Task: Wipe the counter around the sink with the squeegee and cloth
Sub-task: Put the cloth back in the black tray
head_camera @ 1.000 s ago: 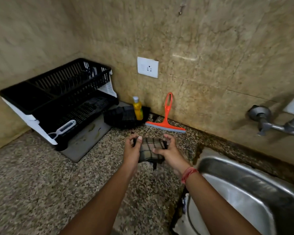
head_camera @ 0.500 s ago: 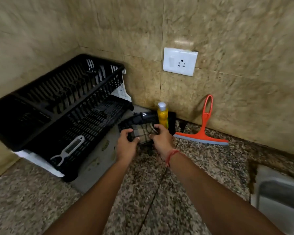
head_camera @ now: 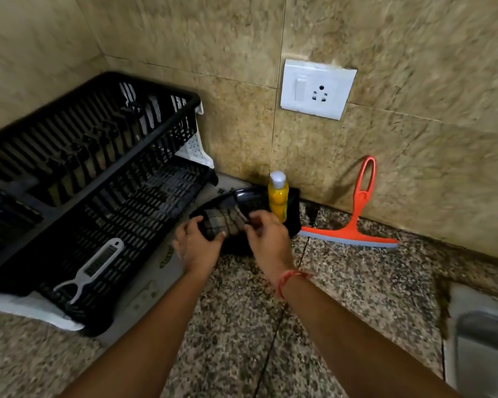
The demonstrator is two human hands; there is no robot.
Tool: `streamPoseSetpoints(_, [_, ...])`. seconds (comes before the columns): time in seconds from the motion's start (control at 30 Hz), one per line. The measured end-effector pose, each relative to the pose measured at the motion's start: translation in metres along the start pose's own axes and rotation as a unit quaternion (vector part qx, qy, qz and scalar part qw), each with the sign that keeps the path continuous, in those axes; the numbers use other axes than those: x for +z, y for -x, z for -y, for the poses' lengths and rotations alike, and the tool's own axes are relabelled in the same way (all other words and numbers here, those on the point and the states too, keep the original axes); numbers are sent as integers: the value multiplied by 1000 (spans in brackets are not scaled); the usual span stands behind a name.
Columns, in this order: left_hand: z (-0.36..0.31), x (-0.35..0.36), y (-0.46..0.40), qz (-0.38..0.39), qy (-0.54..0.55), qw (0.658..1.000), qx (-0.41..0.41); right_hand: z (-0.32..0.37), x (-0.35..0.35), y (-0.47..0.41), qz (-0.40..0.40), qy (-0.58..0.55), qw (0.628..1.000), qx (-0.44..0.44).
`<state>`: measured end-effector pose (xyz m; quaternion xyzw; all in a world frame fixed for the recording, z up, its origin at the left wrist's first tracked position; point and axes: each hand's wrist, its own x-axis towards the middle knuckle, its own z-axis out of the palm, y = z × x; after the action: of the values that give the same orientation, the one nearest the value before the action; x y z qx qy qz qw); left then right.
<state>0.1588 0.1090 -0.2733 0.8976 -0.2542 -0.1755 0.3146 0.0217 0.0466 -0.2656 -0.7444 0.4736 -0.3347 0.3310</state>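
Observation:
A folded checked cloth (head_camera: 223,222) is held between my left hand (head_camera: 197,247) and my right hand (head_camera: 268,239), just over a black tray (head_camera: 250,198) at the back of the speckled granite counter (head_camera: 342,285). The thumb of each hand grips an end of the cloth. An orange squeegee (head_camera: 354,225) leans against the wall to the right of my hands, its blade resting on the counter. The steel sink (head_camera: 483,349) shows only its corner at the lower right edge.
A black dish rack (head_camera: 78,179) with a white brush (head_camera: 91,268) in it fills the left side. A yellow bottle (head_camera: 278,196) stands in the black tray. A white wall socket (head_camera: 318,93) is above it.
Both hands carried the cloth left and away from the sink toward the black tray by the wall. My view followed left, so the tap is gone from sight.

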Motion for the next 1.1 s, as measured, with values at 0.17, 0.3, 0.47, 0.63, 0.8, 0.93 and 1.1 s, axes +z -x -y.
streamPoseSetpoints(0.17, [-1,7,-7,58,159,983,-69,-46,-85,9,-244,20,965,97])
streamPoseSetpoints(0.3, [-4,13,-6,51,158,982,-91,-75,-133,-12,-293,83,925,226])
streamPoseSetpoints(0.47, [7,16,-11,61,173,978,-105,-98,-143,-38,-138,82,960,229])
streamPoseSetpoints(0.63, [19,20,-23,72,175,975,-119,-96,-144,-39,-145,28,973,177])
streamPoseSetpoints(0.8, [52,45,-55,88,215,963,-140,-77,-149,-29,-182,-71,968,158])
streamPoseSetpoints(0.93, [51,50,-55,104,197,966,-127,-67,-142,-18,-161,-70,973,148])
streamPoseSetpoints(1.1, [15,44,-23,120,166,975,-85,-58,-118,20,-98,-90,974,181])
